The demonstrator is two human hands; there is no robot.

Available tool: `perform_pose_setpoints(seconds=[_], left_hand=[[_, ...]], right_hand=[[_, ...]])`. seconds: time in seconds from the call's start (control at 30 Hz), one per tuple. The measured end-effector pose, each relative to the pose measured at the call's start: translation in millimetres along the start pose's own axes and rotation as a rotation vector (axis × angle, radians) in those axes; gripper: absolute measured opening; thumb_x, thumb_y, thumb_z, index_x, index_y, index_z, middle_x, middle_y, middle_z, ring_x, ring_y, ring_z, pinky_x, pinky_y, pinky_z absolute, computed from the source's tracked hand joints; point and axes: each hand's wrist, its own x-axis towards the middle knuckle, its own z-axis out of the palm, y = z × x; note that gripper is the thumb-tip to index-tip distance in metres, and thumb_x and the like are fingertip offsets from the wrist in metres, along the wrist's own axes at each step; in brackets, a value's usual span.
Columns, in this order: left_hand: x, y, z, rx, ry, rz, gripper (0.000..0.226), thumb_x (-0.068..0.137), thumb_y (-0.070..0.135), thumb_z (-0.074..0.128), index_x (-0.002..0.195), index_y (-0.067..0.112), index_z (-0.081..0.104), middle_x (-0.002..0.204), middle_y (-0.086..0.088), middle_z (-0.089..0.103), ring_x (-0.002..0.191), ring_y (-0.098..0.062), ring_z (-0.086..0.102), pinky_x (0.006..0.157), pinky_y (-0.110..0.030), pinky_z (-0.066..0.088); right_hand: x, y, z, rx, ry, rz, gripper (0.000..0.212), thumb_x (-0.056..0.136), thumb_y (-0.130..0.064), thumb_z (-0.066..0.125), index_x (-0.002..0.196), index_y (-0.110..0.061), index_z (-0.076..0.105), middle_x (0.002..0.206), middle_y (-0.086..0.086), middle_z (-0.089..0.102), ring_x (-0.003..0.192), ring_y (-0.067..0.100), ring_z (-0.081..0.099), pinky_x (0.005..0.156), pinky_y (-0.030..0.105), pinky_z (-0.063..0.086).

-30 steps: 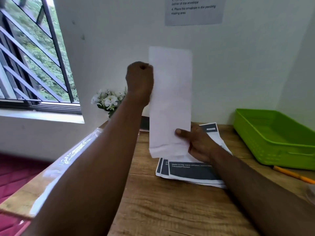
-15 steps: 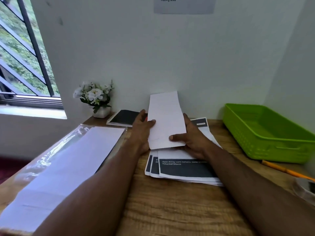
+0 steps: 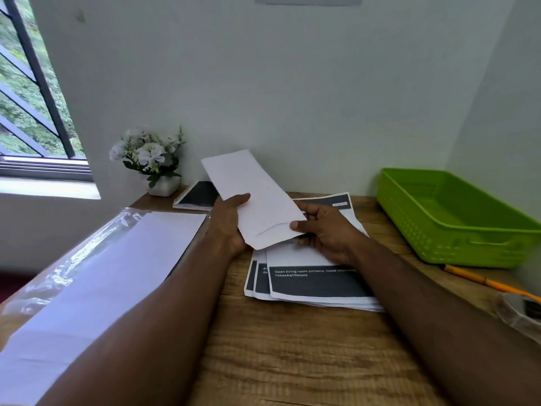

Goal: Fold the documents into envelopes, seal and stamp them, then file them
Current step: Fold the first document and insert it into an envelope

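Fingers of the left hand (image 3: 231, 221) lie under the white envelope (image 3: 254, 200), and its thumb presses on top, so this hand pinches the left long edge. At the right hand (image 3: 325, 232) the thumb pinches the envelope's near corner, while the other fingers curl below it; whether they also hold a folded sheet there I cannot tell, because the view is dark at this place.

Held clear of the desk (image 3: 292, 347), the envelope tilts up toward the wall and hangs over the far part of the stack of printed documents (image 3: 316, 282), which lies near the middle of the desk.

To do this step well, I think the flap end near the person should be opened with the right thumb while the left hand keeps the body steady. A document then needs sharp folds before it slides in, or it will jam.

Along the left edge lies a clear plastic pack of envelopes (image 3: 117, 273). In the far right corner stands a green tray (image 3: 456, 230), probably for filing.
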Motion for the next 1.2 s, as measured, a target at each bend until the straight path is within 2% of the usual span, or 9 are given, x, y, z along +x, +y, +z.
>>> perform_pose_setpoints(seconds=[0.17,0.3,0.43,0.6,0.8,0.9,1.03,1.1,1.2], left_hand=[[-5,2,5,-0.092,-0.063,0.032,0.042,0.087,0.016,0.055,0.128,0.008,0.056,0.121,-0.019,0.062,0.102,-0.039,0.063,0.084,-0.053,0.053],[-7,5,1,-0.254,-0.242,0.01,0.047,0.088,0.046,0.046,0.102,0.008,0.07,0.099,-0.017,0.069,0.088,-0.035,0.066,0.084,-0.047,0.053],[-6,6,-2,-0.215,-0.221,0.049,0.04,0.089,0.041,0.046,0.102,0.008,0.064,0.09,-0.017,0.072,0.076,-0.033,0.07,0.07,-0.043,0.057],[-8,2,2,-0.226,-0.249,0.028,0.057,0.086,0.057,0.047,0.094,0.007,0.071,0.093,-0.017,0.07,0.08,-0.033,0.069,0.074,-0.044,0.057],[-7,-7,11,-0.189,-0.3,0.045,0.084,0.073,0.086,0.034,0.116,0.015,0.051,0.099,-0.014,0.058,0.1,-0.034,0.054,0.102,-0.055,0.036],[-8,-8,11,-0.157,-0.272,0.027,0.082,0.069,0.086,0.04,0.106,0.014,0.056,0.092,-0.013,0.057,0.09,-0.033,0.059,0.091,-0.05,0.045],[-8,-7,11,-0.183,-0.24,0.011,0.068,0.067,0.075,0.058,0.094,0.013,0.056,0.081,-0.01,0.059,0.072,-0.028,0.061,0.078,-0.042,0.05],[-6,-8,10,-0.212,-0.226,0.025,0.069,0.067,0.074,0.06,0.099,0.013,0.055,0.081,-0.009,0.059,0.078,-0.029,0.061,0.084,-0.045,0.05],[-5,-7,9,-0.217,-0.222,0.034,0.073,0.064,0.074,0.061,0.105,0.015,0.053,0.087,-0.01,0.058,0.092,-0.032,0.057,0.095,-0.048,0.043]], right_hand=[[0,1,3,-0.049,0.029,0.036,0.037,0.09,0.008,0.052,0.12,-0.012,0.062,0.099,0.008,0.07,0.05,0.011,0.054,0.038,0.02,0.043],[-1,0,5,-0.043,0.022,0.045,0.03,0.093,0.0,0.052,0.119,-0.008,0.063,0.096,0.005,0.072,0.061,0.013,0.056,0.038,0.02,0.042],[-4,-2,4,-0.041,-0.105,0.061,0.047,0.083,0.01,0.06,0.12,-0.019,0.063,0.11,0.006,0.071,0.075,0.015,0.064,0.048,0.022,0.048],[-4,-1,5,-0.074,-0.085,0.062,0.055,0.08,0.014,0.06,0.117,-0.025,0.064,0.107,0.004,0.072,0.078,0.016,0.065,0.047,0.022,0.045],[-3,1,10,-0.122,0.021,0.043,0.035,0.093,-0.004,0.053,0.12,-0.024,0.064,0.103,0.011,0.068,0.071,0.019,0.052,0.043,0.023,0.038],[-5,1,13,-0.223,0.019,0.005,0.032,0.096,-0.011,0.053,0.119,-0.031,0.064,0.092,0.009,0.066,0.058,0.015,0.048,0.042,0.023,0.039],[-4,3,18,-0.51,0.24,-0.133,0.025,0.093,-0.024,0.059,0.116,-0.03,0.067,0.074,-0.003,0.062,0.054,0.008,0.051,0.05,0.023,0.042],[-4,3,18,-0.731,0.408,-0.313,0.028,0.086,-0.033,0.068,0.111,-0.025,0.063,0.078,-0.009,0.058,0.065,0.006,0.053,0.059,0.018,0.041],[-9,1,21,-0.9,0.468,-0.608,0.032,0.078,-0.034,0.075,0.09,-0.026,0.047,0.074,-0.009,0.05,0.067,0.01,0.046,0.056,0.019,0.037]])
